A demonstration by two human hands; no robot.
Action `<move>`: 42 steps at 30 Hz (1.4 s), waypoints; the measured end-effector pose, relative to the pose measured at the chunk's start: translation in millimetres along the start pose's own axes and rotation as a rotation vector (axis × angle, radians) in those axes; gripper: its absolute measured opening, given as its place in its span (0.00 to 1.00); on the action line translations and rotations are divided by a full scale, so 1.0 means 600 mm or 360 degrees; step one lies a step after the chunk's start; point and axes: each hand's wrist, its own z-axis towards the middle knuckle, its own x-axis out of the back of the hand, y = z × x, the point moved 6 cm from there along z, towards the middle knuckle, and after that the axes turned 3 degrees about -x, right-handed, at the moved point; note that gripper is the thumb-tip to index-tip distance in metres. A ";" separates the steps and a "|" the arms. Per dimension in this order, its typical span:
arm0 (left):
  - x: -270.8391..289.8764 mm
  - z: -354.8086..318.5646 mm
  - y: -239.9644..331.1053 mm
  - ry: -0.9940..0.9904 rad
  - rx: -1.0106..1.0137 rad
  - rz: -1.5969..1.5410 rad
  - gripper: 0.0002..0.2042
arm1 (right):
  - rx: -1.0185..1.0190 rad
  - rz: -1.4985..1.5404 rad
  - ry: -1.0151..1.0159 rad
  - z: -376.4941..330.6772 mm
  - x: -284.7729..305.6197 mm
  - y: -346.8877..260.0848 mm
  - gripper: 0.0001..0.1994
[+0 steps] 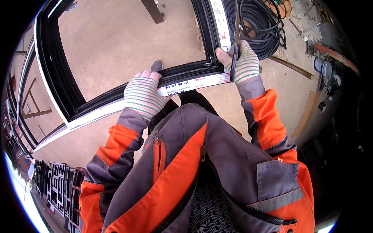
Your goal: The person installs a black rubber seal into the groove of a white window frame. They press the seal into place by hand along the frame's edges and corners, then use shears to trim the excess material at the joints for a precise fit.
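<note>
A large black window frame [182, 72] with white printed film on its outer sides lies in front of me. My left hand [144, 95], in a striped knitted glove, is wrapped over its near bar, fingers on the black inner profile. Close to the frame's near right corner is my right hand [246, 64], gloved with bare fingertips. It is closed round a long, thin, dark-handled tool [234, 58] that looks like scissors, its narrow end pointing away from me. The right thumb is beside the frame's right bar. How the other fingers wrap the handle is partly hidden.
A coil of black rubber strip [268, 40] lies just beyond my right hand. Further right are a wooden stick [291, 66], a cardboard piece [307, 112] and white spools [323, 65]. More frames [25, 97] stand at the left, with dark lattice panels [57, 184] behind.
</note>
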 end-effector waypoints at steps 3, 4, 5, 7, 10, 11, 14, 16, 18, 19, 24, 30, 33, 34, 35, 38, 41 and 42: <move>0.000 0.001 -0.001 -0.0117 -0.0002 -0.0009 0.24 | 0.0011 -0.0050 0.0006 0.002 0.002 -0.002 0.26; -0.001 0.007 0.008 -0.0071 -0.0065 -0.0012 0.25 | 0.0012 -0.0056 0.0013 0.000 0.003 -0.006 0.26; -0.004 0.015 0.019 -0.0025 -0.0128 -0.0016 0.25 | 0.0012 -0.0062 0.0021 -0.001 0.004 -0.008 0.26; -0.010 0.043 0.058 -0.0179 -0.0119 -0.0047 0.26 | 0.0030 0.0016 0.0022 0.001 -0.001 -0.002 0.26; -0.028 0.078 0.104 -0.0234 -0.0190 -0.0072 0.25 | 0.0011 -0.0006 0.0013 0.000 -0.001 -0.005 0.26; -0.032 0.083 0.114 -0.0266 -0.0179 -0.0031 0.25 | 0.0001 -0.0036 0.0009 0.001 0.000 -0.007 0.26; -0.034 0.084 0.119 -0.0207 -0.0101 -0.0025 0.26 | 0.0011 0.0023 -0.0010 -0.001 0.002 -0.004 0.26; -0.033 0.079 0.115 -0.0166 -0.0063 -0.0033 0.27 | -0.0016 -0.0023 -0.0035 -0.001 0.005 -0.004 0.26; -0.031 0.074 0.110 -0.0120 -0.0078 0.0011 0.27 | -0.0034 -0.0075 -0.0042 -0.005 0.010 -0.017 0.25; -0.031 0.073 0.109 -0.0106 -0.0079 0.0023 0.28 | -0.0058 -0.0119 -0.0058 -0.008 0.014 -0.027 0.25; -0.029 0.076 0.110 -0.0156 -0.0067 0.0125 0.29 | -0.0050 -0.0088 -0.0074 -0.006 0.011 -0.030 0.25; -0.027 0.082 0.116 -0.0161 -0.0151 0.0140 0.29 | -0.0035 0.0012 -0.0099 -0.004 0.008 -0.027 0.24; -0.017 0.087 0.122 -0.0286 -0.0128 -0.0005 0.32 | -0.0057 0.0012 -0.0112 -0.007 0.009 -0.029 0.26; -0.015 0.090 0.120 -0.0355 -0.0114 -0.0105 0.33 | -0.0054 -0.0003 -0.0089 -0.004 0.008 -0.021 0.27; -0.016 0.094 0.118 -0.0426 -0.0103 -0.0204 0.34 | -0.0071 0.0028 -0.0091 -0.002 0.008 -0.012 0.27; -0.034 0.111 0.097 -0.0534 0.0026 -0.0668 0.25 | -0.0142 0.0058 -0.0098 -0.005 0.020 0.001 0.27; -0.037 0.138 0.113 -0.0623 0.0054 -0.0801 0.18 | -0.0190 0.0285 0.0128 -0.025 0.031 0.051 0.24; -0.042 0.149 0.114 -0.0708 0.0161 -0.0892 0.18 | -0.0169 0.0359 0.0217 -0.038 0.036 0.060 0.23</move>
